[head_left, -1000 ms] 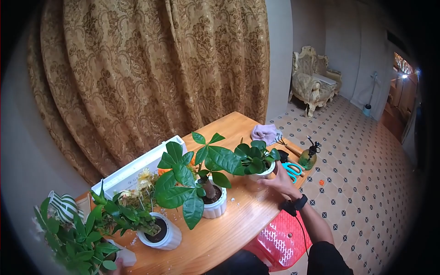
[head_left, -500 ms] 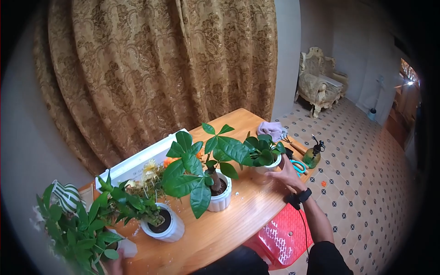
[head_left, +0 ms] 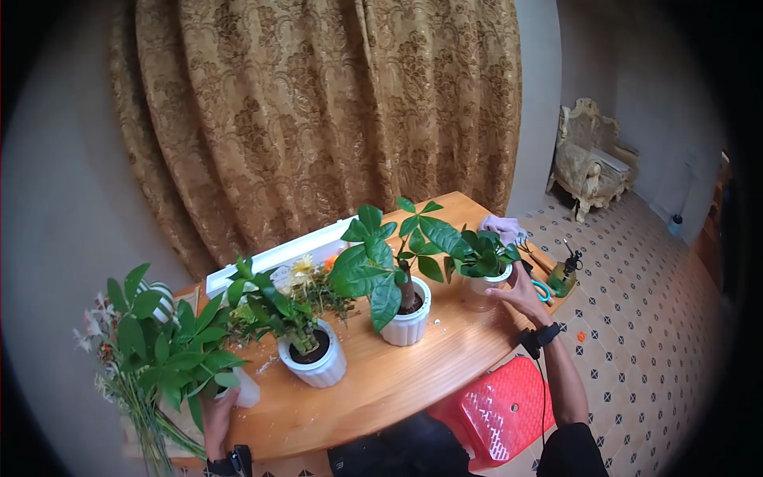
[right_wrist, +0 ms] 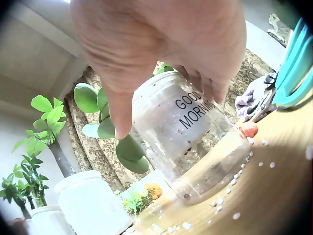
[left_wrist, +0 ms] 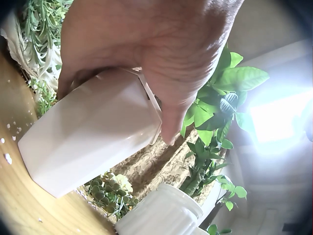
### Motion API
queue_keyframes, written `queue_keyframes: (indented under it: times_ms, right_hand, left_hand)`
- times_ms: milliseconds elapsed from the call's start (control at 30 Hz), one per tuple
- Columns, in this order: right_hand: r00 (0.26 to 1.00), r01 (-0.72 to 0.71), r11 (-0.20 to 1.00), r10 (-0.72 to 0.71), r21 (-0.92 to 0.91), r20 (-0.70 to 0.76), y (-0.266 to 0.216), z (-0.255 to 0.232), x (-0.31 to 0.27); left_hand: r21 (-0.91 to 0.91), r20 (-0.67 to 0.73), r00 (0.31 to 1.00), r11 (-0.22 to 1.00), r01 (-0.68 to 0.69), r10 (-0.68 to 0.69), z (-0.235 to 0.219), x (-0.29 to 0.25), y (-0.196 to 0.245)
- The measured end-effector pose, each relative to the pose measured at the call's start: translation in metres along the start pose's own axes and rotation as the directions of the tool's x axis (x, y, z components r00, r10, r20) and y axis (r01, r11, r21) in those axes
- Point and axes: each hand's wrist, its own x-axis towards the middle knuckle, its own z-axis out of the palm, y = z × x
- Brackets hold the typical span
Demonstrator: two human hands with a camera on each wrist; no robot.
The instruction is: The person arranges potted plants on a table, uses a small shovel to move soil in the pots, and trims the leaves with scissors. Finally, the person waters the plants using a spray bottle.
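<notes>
At the table's left end, my left hand (head_left: 217, 413) grips the rim of a white faceted flowerpot (left_wrist: 88, 132), thumb on one side and fingers on the other. A bushy green plant (head_left: 187, 358) grows from it. On the right, my right hand (head_left: 520, 296) holds a clear flowerpot (right_wrist: 190, 161) lettered "GOOD MORNING" near its top. Its plant has rounded leaves (head_left: 482, 253). Between the hands stand two ribbed white pots, one with a bamboo-like plant (head_left: 302, 338), the other with a thick-stemmed, broad-leaved plant (head_left: 407, 298). Both held pots stand on the wooden table (head_left: 358, 397).
Behind the pots lie a long white box (head_left: 278, 258) and yellow and orange flowers (head_left: 304, 272). Near the right edge are a lilac cloth (head_left: 501, 228), teal-handled scissors (head_left: 544, 291) and a spray bottle (head_left: 564, 278). White granules dot the tabletop. A red stool (head_left: 509, 409) stands below.
The head view has turned left, so the table appears farther right and more of my left hand and wrist shows. Both hands stay on their pots.
</notes>
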Motion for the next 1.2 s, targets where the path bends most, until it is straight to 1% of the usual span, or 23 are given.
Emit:
queue_keyframes:
  times_ms: [33,67,100,133,167,200,233,267,333,400,467,567,633,700,800,867,967,1067,1200]
  right_hand:
    - [0.999,0.022,0.997,-0.024,-0.073,-0.025,0.007,-0.001,0.002]
    - [1.000,0.025,0.997,-0.026,-0.068,-0.014,0.008,-0.001,0.002]
    - [0.999,0.024,0.998,-0.026,-0.066,-0.031,0.008,0.000,0.003]
    - [0.998,0.022,0.998,-0.025,-0.064,-0.049,0.008,0.002,0.004]
    - [0.999,-0.035,0.994,0.031,-0.101,-0.044,-0.002,0.003,0.002]
    - [0.999,-0.032,0.995,0.029,-0.099,-0.035,-0.003,0.005,0.002]
    - [0.998,-0.023,0.997,0.019,-0.074,-0.055,-0.004,0.006,0.003]
    - [0.997,-0.014,0.999,0.011,-0.049,-0.075,-0.004,0.007,0.004]
    - [0.997,-0.003,0.999,0.000,-0.040,-0.072,0.001,0.007,0.004]
    - [0.996,0.050,0.999,-0.049,0.008,-0.071,0.009,0.007,0.006]
    - [0.996,0.048,0.999,-0.046,0.015,-0.071,0.012,0.006,0.006]
    - [0.996,0.042,0.998,-0.038,0.056,-0.076,0.013,0.004,0.007]
    - [0.997,0.012,0.996,-0.006,0.086,-0.075,0.013,0.002,0.008]
    - [0.998,0.006,0.996,0.000,0.084,-0.069,0.010,0.001,0.007]
    - [0.998,-0.005,0.998,0.009,0.063,-0.061,0.009,0.000,0.007]
    - [0.998,-0.003,0.997,0.007,0.079,-0.061,0.009,0.001,0.008]
    - [0.998,-0.019,0.995,0.024,0.097,-0.051,0.008,0.001,0.008]
    - [0.998,-0.009,0.995,0.015,0.101,-0.056,0.008,0.001,0.008]
    - [0.999,-0.011,0.998,0.013,0.064,-0.038,0.007,0.000,0.009]
  left_hand:
    - [-0.007,0.040,0.999,1.000,-0.001,0.001,-0.004,0.005,-0.010]
    - [-0.014,0.081,0.997,1.000,0.001,0.000,-0.005,0.004,-0.006]
    - [-0.027,0.090,0.995,0.999,0.038,-0.036,-0.005,0.001,-0.002]
    - [-0.023,0.081,0.996,0.999,0.043,-0.041,-0.002,0.000,0.007]
    - [0.031,0.091,0.996,0.999,-0.016,0.014,0.000,-0.002,0.013]
    - [0.082,0.104,0.992,0.994,-0.078,0.070,0.002,-0.004,0.018]
    - [0.060,0.108,0.992,0.996,-0.073,0.066,0.004,-0.006,0.022]
    - [0.061,0.098,0.993,0.996,-0.072,0.066,0.005,-0.007,0.026]
    - [0.086,0.093,0.993,0.993,-0.086,0.078,0.008,-0.010,0.032]
    - [0.089,0.095,0.994,0.994,-0.063,0.055,0.007,-0.012,0.036]
    - [0.093,0.098,0.995,0.995,-0.037,0.028,0.008,-0.011,0.039]
    - [0.096,0.085,0.995,0.994,-0.053,0.044,0.010,-0.012,0.042]
    - [0.098,0.065,0.997,0.994,-0.049,0.042,0.011,-0.012,0.043]
    - [0.101,0.049,0.998,0.994,-0.040,0.035,0.009,-0.012,0.040]
    - [-0.008,0.006,1.000,1.000,-0.009,0.009,0.007,-0.005,0.026]
    - [0.029,-0.005,0.998,0.998,-0.056,0.057,0.006,-0.003,0.020]
    - [0.041,-0.011,0.996,0.995,-0.092,0.093,0.005,-0.001,0.014]
    - [0.060,-0.025,0.998,0.996,-0.060,0.062,0.006,-0.002,0.017]
    - [0.043,-0.040,0.996,0.996,-0.080,0.081,0.006,0.000,0.014]
